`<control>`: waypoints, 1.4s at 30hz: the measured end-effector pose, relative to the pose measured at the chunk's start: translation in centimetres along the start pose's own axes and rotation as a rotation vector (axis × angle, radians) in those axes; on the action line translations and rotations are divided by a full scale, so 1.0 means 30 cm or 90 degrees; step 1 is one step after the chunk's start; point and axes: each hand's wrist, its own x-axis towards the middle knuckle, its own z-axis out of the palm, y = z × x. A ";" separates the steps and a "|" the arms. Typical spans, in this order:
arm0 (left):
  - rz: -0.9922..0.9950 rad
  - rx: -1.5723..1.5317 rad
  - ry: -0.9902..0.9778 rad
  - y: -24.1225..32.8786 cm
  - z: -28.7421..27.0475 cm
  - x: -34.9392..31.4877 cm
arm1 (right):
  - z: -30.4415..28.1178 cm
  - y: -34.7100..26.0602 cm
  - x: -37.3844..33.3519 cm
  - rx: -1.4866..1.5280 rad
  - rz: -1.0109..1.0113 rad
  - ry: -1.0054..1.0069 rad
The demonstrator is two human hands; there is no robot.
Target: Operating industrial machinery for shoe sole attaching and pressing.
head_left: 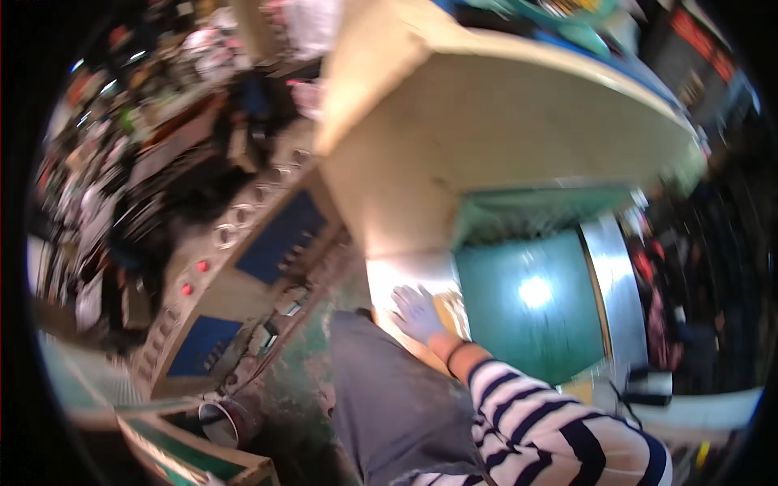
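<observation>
My right hand (417, 313), in a pale, light-coloured glove, lies on a shiny metal edge plate (405, 271). Its fingers are spread, and I see nothing held in it. The striped sleeve of that arm (531, 409) comes in from the lower right. Just right of the hand is a smooth green surface (519, 324) with a bright light reflected in it. A large beige machine housing (559, 121) rises above and beyond this surface. My left hand is out of view. Motion blurs much of the picture.
On the left stands a long beige panel with round dials (235, 223), red buttons (203, 266) and blue plates (284, 235). A bucket (223, 423) stands at the lower left. A metal strip (617, 275) borders the green surface's right side. My grey trouser leg (389, 405) is beside the plate.
</observation>
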 end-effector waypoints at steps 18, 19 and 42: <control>0.046 0.049 -0.099 0.013 -0.002 -0.013 | -0.039 -0.002 0.021 -0.082 0.004 -0.111; 0.086 0.095 -0.089 0.015 -0.001 -0.010 | -0.038 -0.001 0.021 -0.087 0.003 -0.108; 0.064 0.061 -0.121 -0.024 0.023 0.009 | -0.042 -0.005 0.019 -0.101 -0.012 -0.051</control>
